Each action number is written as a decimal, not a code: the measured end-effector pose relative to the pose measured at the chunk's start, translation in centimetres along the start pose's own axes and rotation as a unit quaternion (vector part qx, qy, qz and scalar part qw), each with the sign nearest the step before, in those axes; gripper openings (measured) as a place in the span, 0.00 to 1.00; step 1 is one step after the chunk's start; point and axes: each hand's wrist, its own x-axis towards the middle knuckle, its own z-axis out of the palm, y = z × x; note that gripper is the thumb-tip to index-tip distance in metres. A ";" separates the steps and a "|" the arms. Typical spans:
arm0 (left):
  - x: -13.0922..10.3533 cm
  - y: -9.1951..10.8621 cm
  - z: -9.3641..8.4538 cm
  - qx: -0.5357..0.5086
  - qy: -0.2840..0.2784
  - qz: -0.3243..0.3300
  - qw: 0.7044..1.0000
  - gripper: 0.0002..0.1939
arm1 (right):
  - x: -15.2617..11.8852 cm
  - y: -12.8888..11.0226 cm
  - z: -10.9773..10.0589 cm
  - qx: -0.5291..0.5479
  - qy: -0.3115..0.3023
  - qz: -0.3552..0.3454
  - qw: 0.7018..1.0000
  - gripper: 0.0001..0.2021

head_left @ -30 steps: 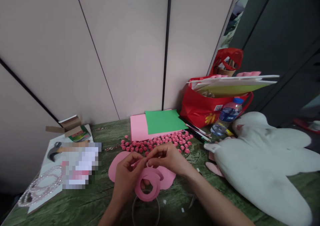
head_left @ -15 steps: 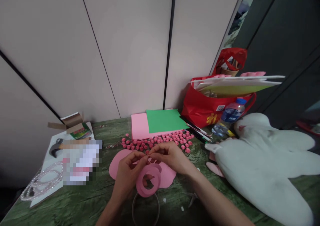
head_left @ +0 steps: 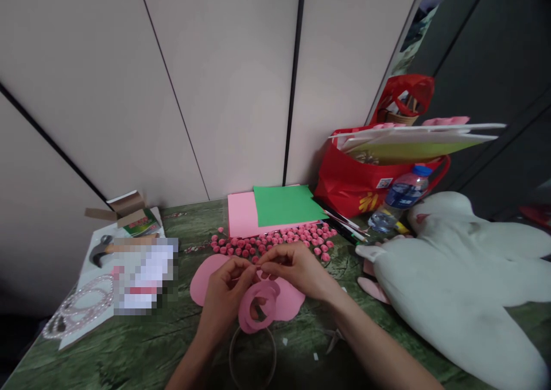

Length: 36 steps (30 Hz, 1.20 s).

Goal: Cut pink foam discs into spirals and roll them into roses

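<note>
A curled pink paper strip (head_left: pixel 247 312) hangs in a loose spiral beneath my fingers. My left hand (head_left: pixel 228 289) pinches its upper end from the left. From the right, my right hand (head_left: pixel 293 269) pinches the same end, the fingertips of both hands nearly meeting. The exact fold between the fingertips is too small to make out. Flat pink paper pieces (head_left: pixel 206 278) lie on the table under and beside my hands. Just beyond are several small pink rolled paper roses (head_left: pixel 275 240). A round tape roll or ring (head_left: pixel 232 358) lies on the table below the spiral.
Green paper (head_left: pixel 288 205) over pink sheets lies against the wall. At right are a red bag (head_left: pixel 344 177), a water bottle (head_left: pixel 402 197), pens (head_left: pixel 348 226) and a white plush toy (head_left: pixel 465 286). A hammer (head_left: pixel 101 251) and bead strands (head_left: pixel 81 309) lie at left.
The view has shifted slightly. Both hands keep their pinch close together, and the hanging pink spiral has turned and tightened a little.
</note>
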 end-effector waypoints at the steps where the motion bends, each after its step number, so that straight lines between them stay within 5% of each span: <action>1: 0.0 0.0 0.0 -0.002 -0.007 -0.001 1.000 0.08 | 0.0 0.0 0.0 -0.010 0.005 -0.001 1.000 0.04; 9: -0.3 0.2 0.1 -0.001 -0.022 -0.009 1.000 0.09 | 0.0 0.1 -0.1 -0.018 0.032 -0.005 0.999 0.05; 15: -0.6 0.5 0.2 -0.004 -0.012 -0.015 1.000 0.09 | -0.1 0.0 0.0 0.101 0.024 0.022 0.994 0.15; 36: -0.6 0.8 0.4 0.007 -0.003 -0.017 1.000 0.09 | -0.2 -0.1 0.1 0.108 0.036 0.030 0.993 0.13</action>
